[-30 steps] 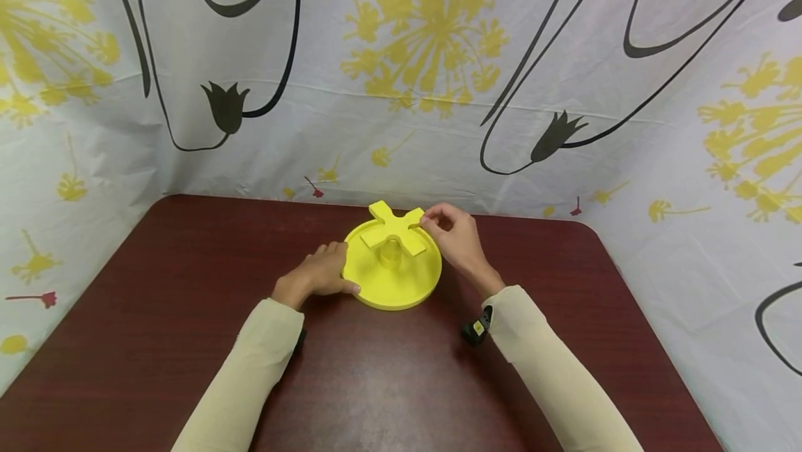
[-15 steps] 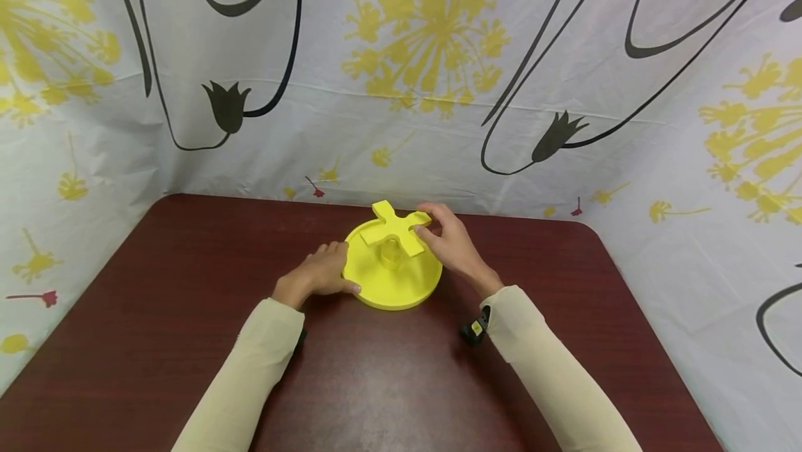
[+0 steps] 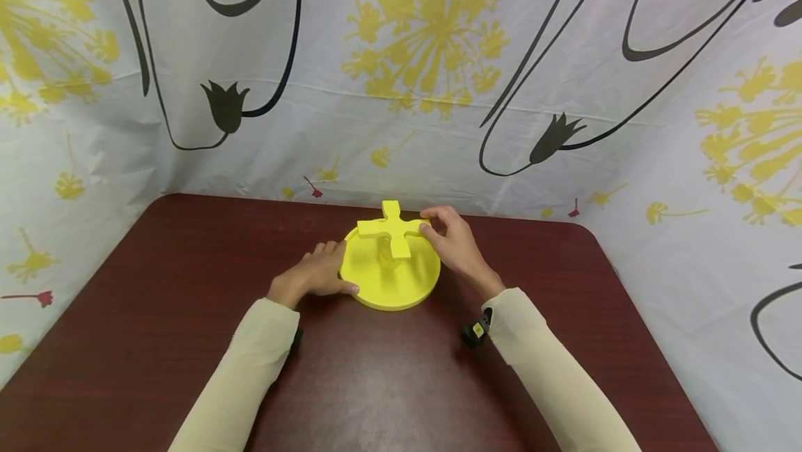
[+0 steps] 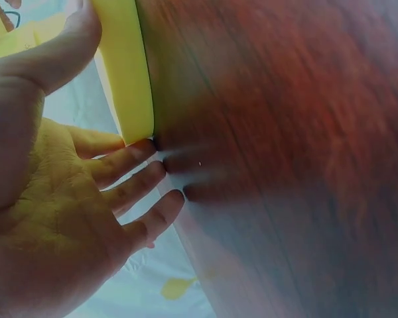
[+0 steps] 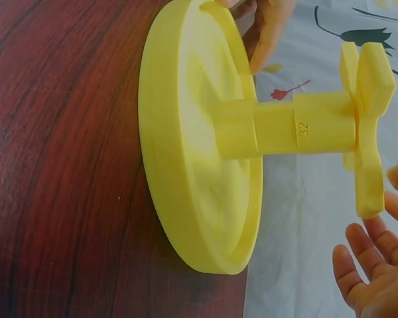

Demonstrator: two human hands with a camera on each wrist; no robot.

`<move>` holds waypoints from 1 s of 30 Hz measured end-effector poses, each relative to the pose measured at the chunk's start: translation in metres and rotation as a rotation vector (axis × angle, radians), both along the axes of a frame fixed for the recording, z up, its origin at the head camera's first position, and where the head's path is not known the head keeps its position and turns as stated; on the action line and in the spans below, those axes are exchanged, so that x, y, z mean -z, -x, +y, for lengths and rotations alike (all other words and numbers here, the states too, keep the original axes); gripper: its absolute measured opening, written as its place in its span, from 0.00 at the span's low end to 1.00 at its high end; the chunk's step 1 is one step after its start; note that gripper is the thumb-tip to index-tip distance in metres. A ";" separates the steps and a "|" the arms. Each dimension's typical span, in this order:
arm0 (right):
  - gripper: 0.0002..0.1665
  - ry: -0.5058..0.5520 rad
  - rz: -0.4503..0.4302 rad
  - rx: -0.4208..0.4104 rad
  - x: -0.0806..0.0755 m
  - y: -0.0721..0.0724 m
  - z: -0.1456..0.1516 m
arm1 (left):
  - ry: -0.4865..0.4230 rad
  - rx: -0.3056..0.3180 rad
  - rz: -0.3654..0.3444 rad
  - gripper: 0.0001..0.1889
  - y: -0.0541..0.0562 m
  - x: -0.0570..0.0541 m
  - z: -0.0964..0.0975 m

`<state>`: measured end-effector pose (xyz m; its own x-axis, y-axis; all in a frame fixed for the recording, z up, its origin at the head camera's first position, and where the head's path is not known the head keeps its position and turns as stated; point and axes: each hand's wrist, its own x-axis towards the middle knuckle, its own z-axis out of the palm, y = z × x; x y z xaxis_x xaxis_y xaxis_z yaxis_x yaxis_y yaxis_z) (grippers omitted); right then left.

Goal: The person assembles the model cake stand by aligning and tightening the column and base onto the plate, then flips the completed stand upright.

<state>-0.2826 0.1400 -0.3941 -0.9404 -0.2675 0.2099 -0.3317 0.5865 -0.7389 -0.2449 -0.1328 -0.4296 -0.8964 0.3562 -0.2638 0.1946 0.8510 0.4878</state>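
Note:
A round yellow dish-like base [image 3: 390, 292] with a raised rim lies flat on the table. From its middle rises a yellow post [image 5: 325, 126] marked 32, seated in a collar and topped by a four-armed cross handle [image 3: 393, 228]. My left hand [image 3: 321, 272] holds the base's left rim, thumb at the front and fingers along the side; in the left wrist view the rim [image 4: 126, 73] sits between thumb and forefinger. With thumb and forefinger, my right hand [image 3: 456, 242] pinches the cross's right arm. Its other fingers [image 5: 365, 248] hang apart from the handle.
A dark red-brown wooden table [image 3: 388, 382] carries the base near its back edge. Behind and on both sides hangs a white cloth [image 3: 401, 125] with yellow, grey and red flower prints. A dark strapped device [image 3: 477, 328] sits at my right wrist.
The cross handle has turned, from arms lying diagonally to arms nearly straight. My right fingers shifted from one arm's tip to a hold on the right arm. The left hand stays put.

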 end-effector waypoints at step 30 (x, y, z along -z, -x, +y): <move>0.08 0.019 -0.017 -0.051 -0.001 -0.003 -0.001 | 0.073 0.016 0.002 0.55 0.001 -0.004 0.001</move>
<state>-0.2793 0.1388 -0.3932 -0.9292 -0.3110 0.1998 -0.3482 0.5548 -0.7556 -0.2457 -0.1313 -0.4259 -0.8915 0.3500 -0.2877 0.2091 0.8812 0.4241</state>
